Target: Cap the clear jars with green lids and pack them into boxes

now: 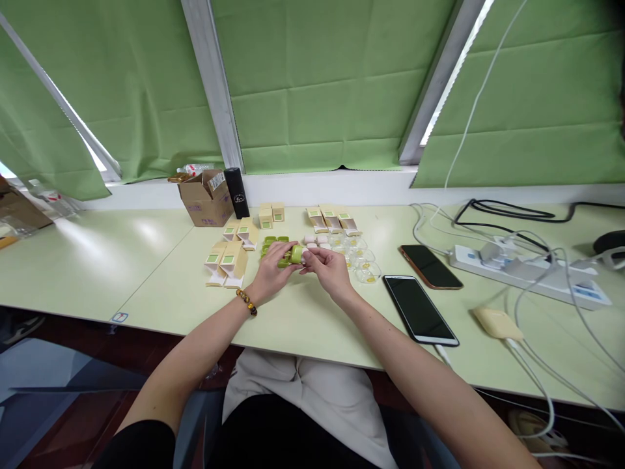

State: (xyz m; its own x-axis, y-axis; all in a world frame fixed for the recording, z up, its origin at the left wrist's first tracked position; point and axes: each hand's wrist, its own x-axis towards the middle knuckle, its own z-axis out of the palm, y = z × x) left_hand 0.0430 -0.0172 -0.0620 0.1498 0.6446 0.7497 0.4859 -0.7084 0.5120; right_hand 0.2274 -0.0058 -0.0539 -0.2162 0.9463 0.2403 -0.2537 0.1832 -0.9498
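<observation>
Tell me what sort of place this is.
Probably a workroom or office: a long pale table runs below windows covered with green blinds, small cream boxes stand on it in groups, and a white power strip lies at the right.

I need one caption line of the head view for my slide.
Left hand holding a small green item, right hand at its end, above a pale table with cream boxes and clear pieces.
</observation>
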